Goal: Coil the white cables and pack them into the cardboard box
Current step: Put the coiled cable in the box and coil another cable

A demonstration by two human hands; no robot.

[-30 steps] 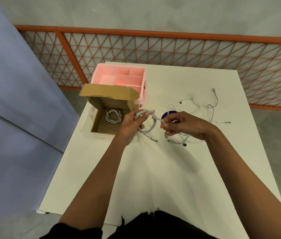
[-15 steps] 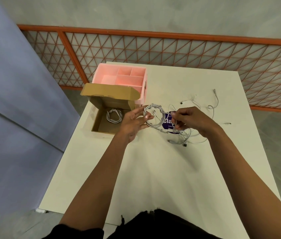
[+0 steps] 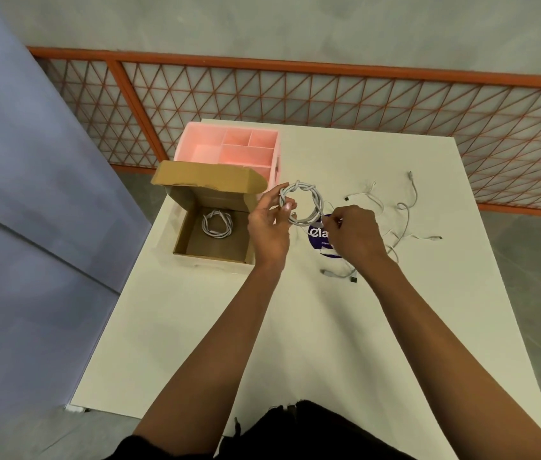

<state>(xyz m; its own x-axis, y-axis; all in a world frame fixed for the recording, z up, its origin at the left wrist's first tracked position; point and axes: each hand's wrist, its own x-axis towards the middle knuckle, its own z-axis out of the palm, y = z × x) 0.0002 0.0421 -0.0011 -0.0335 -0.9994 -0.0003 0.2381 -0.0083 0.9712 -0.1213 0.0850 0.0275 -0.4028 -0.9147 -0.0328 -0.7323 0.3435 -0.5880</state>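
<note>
A white cable wound into a ring point(image 3: 307, 200) hangs above the table, just right of the open cardboard box point(image 3: 213, 255). My left hand point(image 3: 267, 227) pinches the ring's left side. My right hand point(image 3: 353, 232) grips its lower right part with curled fingers. One coiled white cable point(image 3: 216, 223) lies on the box floor. Loose white cables point(image 3: 405, 210) sprawl on the white table point(image 3: 295, 327) to the right of my hands, partly hidden by my right hand.
A pink compartment organiser point(image 3: 229, 149) stands behind the box, whose lid flap point(image 3: 207, 175) leans up against it. A purple round sticker point(image 3: 320, 235) lies under my hands. An orange mesh fence point(image 3: 329, 91) runs behind the table; a blue panel point(image 3: 30, 194) stands at the left.
Both hands have lifted the cable and shaped it into a tidy ring, held higher and slightly farther from me than a second ago. The box and loose cables have not moved.
</note>
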